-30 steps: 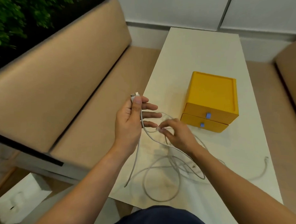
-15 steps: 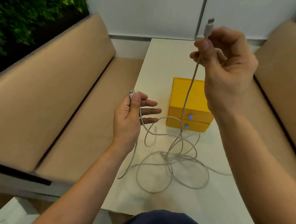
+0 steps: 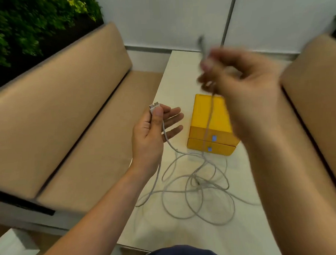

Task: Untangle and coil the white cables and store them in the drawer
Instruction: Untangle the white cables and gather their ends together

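From the head camera I see my left hand [image 3: 150, 135] held out over the near left edge of the bench [image 3: 180, 73]. Its thumb pinches two white plugs [image 3: 154, 106] against the forefinger, and the other fingers are spread straight. My right hand [image 3: 244, 90] is raised high over the bench and blurred. Its fingers are curled around one cable end [image 3: 203, 48] that sticks up above the knuckles, and the cord hangs down from it in front of the yellow drawer box [image 3: 208, 114]. The rest of the white cables [image 3: 196, 187] lie in a loose tangle of loops on the bench, just in front of the box and between my forearms. Both drawers of the box are closed, each with a small blue pull. A tan padded seat [image 3: 67, 92] runs along the left of the bench, with green plants [image 3: 26, 27] behind it.
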`<state>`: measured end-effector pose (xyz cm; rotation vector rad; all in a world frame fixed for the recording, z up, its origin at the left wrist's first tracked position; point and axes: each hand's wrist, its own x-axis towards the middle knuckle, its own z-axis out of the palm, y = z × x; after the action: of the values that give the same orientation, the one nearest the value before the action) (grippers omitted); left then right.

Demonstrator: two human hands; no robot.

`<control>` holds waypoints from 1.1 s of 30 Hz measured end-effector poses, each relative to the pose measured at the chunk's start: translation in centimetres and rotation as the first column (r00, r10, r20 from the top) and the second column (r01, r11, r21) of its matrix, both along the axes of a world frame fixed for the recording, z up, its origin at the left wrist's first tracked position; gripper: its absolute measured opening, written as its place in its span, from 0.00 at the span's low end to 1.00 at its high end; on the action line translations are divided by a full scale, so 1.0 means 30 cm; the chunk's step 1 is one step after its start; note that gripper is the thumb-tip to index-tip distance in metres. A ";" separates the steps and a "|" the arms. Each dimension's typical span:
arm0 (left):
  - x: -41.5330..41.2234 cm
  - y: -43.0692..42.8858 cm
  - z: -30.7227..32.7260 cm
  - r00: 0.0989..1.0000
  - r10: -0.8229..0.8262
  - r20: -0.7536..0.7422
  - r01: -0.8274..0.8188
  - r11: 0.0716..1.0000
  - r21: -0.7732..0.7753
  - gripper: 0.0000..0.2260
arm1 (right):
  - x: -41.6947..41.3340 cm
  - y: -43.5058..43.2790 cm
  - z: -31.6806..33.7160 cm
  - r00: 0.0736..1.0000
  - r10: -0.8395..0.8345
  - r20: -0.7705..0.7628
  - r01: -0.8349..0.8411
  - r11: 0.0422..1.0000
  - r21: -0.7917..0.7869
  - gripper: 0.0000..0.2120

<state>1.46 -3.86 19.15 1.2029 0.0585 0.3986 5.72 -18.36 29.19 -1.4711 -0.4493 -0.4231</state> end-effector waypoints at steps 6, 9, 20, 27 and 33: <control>0.000 0.000 -0.006 0.998 0.060 -0.001 -0.060 0.998 0.024 0.14 | -0.051 0.118 -0.239 0.957 0.114 -0.266 -0.137 0.988 -0.069 0.04; -0.001 0.002 -0.008 0.997 0.074 0.000 -0.074 0.997 0.025 0.14 | -0.057 0.141 -0.262 0.961 0.083 -0.265 -0.102 0.993 -0.062 0.07; 0.007 -0.032 -0.026 0.995 0.097 -0.026 -0.098 0.994 -0.055 0.13 | -0.065 0.166 -0.324 0.975 -0.068 -0.210 0.033 0.985 -0.168 0.07; 0.003 -0.022 -0.017 0.997 0.073 -0.039 -0.074 0.997 -0.027 0.13 | -0.057 0.147 -0.326 0.962 0.022 -0.272 -0.055 0.992 -0.115 0.06; 0.003 -0.024 -0.010 0.996 0.042 -0.077 -0.046 0.998 -0.048 0.14 | -0.042 0.141 -0.306 0.959 0.011 -0.284 -0.057 0.987 -0.153 0.06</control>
<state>1.54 -4.58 18.85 1.1693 0.1601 0.3879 4.47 -14.14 20.00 -1.6479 -0.2840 -0.1470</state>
